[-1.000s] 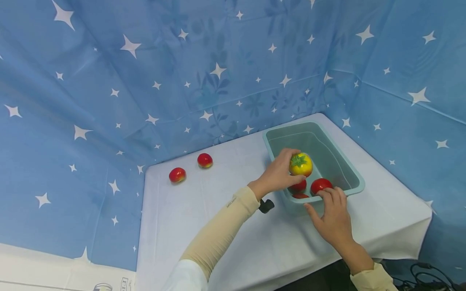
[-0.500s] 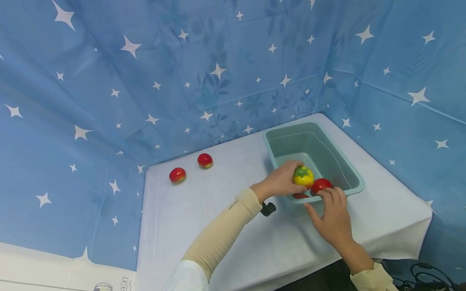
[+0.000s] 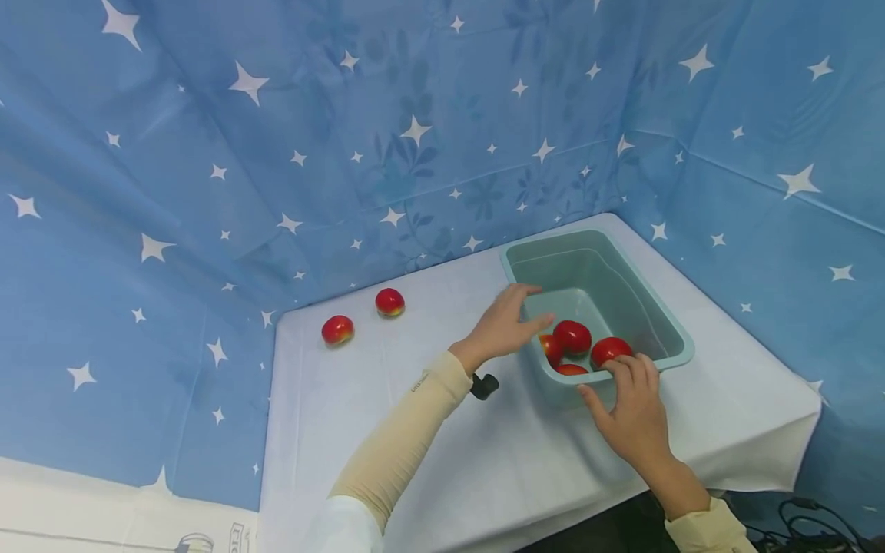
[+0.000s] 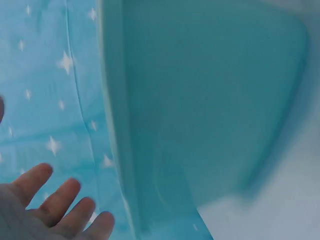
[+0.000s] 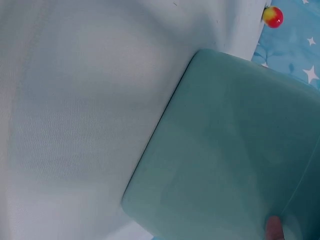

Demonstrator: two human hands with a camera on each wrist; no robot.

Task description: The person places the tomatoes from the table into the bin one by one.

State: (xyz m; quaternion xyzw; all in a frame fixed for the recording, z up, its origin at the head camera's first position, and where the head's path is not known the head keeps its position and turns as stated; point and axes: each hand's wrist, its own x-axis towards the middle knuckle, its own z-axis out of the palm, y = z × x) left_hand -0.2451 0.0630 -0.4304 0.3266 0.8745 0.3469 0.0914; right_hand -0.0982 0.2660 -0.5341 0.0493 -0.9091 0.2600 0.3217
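Observation:
A pale blue-green plastic bin (image 3: 553, 266) stands at the table's right side, with several red toy tomatoes (image 3: 572, 338) clustered at its near end. Over the bin's left rim hovers my left hand (image 3: 499, 326), thumb and fingers spread, holding nothing. The left wrist view has its loose fingers (image 4: 60, 205) beside the bin's outer wall (image 4: 200, 100). My right hand (image 3: 632, 418) grips the near rim, fingers hooked over it and thumb outside. In the right wrist view a fingertip or thumb tip (image 5: 274, 229) shows against the bin's outside.
Two more red tomatoes lie on the white-covered table to the left, one nearer (image 3: 338, 330) and one farther (image 3: 390, 302). A blue star-patterned curtain (image 3: 311, 192) walls the back and right. Cables (image 3: 823, 522) lie below the table at the lower right.
My left hand lowered a tomato, yellow-green top showing, into the bin's near left part and let go. It has since drawn back to the left. The right hand stays at the rim.

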